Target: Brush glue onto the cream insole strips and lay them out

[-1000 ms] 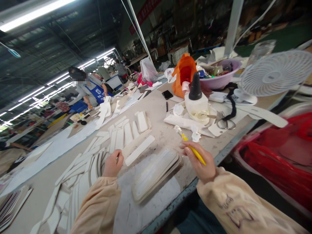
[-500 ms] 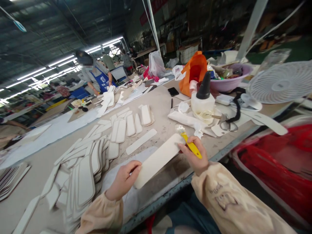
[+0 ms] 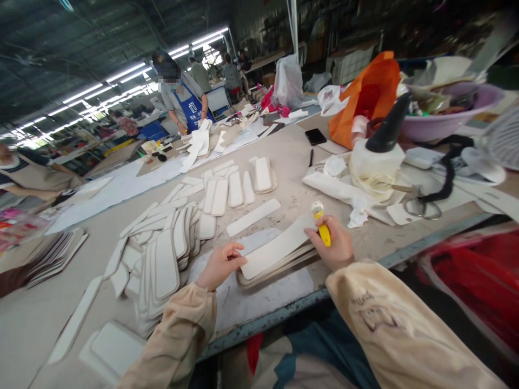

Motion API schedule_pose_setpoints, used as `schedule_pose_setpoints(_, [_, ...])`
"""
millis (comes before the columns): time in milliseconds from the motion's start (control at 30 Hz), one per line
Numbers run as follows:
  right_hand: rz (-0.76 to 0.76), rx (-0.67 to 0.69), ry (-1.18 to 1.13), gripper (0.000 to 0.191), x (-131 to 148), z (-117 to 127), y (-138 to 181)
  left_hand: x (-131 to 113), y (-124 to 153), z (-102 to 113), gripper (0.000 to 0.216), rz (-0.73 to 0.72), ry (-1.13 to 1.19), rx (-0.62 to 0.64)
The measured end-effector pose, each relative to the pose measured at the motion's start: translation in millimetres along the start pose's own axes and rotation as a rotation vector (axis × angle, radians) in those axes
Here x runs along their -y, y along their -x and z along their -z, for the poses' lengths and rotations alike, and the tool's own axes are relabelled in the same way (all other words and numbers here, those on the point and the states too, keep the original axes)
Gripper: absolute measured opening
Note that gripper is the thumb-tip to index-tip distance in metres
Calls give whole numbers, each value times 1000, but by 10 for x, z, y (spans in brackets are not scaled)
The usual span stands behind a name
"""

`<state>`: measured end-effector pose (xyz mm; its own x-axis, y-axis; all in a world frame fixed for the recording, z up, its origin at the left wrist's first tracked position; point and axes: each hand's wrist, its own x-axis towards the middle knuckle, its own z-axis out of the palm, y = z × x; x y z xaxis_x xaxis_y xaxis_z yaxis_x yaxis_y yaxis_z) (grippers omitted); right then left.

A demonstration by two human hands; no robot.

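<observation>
My left hand [image 3: 221, 265] pinches the near end of a long white strip [image 3: 275, 247] that lies on top of a stack of similar strips [image 3: 279, 262] near the table's front edge. My right hand [image 3: 334, 246] holds a yellow-handled brush [image 3: 322, 227] upright, and its fingers also touch the far end of the same strip. Both hands are closed. Rows of white strips [image 3: 178, 232] fan out to the left of my left hand.
A white glue bottle with a black nozzle [image 3: 379, 156] stands at the right, with scissors [image 3: 424, 208], an orange bag [image 3: 365, 94], a purple basin [image 3: 446, 121] and a black phone [image 3: 315, 136] nearby. A person in a blue apron [image 3: 184, 100] works at the far side.
My left hand left the fanned pieces and picked up a white strip. Both hands lifted it, then lowered it onto the stack. The camera swung left and down.
</observation>
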<state>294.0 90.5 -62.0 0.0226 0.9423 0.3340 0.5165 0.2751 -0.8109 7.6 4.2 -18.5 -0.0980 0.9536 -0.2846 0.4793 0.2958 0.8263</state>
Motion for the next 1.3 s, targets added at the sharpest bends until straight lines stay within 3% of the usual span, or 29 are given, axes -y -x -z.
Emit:
schedule_pose_setpoints(233, [16, 86, 101, 21, -31, -30, 20, 39, 2, 13, 33, 6, -90, -52])
schedule_pose_setpoints(767, [92, 148, 308, 15, 1, -24, 51, 58, 19, 21, 27, -53, -419, -85])
schedule_pose_setpoints(933, [311, 88, 335, 11, 66, 3, 69, 72, 1, 30, 24, -105, -495, -90])
schedule_pose_setpoints(1067, [514, 154, 213, 9, 210, -76, 197, 104, -19, 45, 25, -122, -518, -77])
schedule_pose_setpoints(1200, [572, 232, 247, 7, 334, -232, 384, 113, -34, 53, 30, -109, -533, -55])
schedule_pose_setpoints(1300, [595, 182, 300, 7, 396, -265, 463, 104, -32, 54, 30, -113, -567, -54])
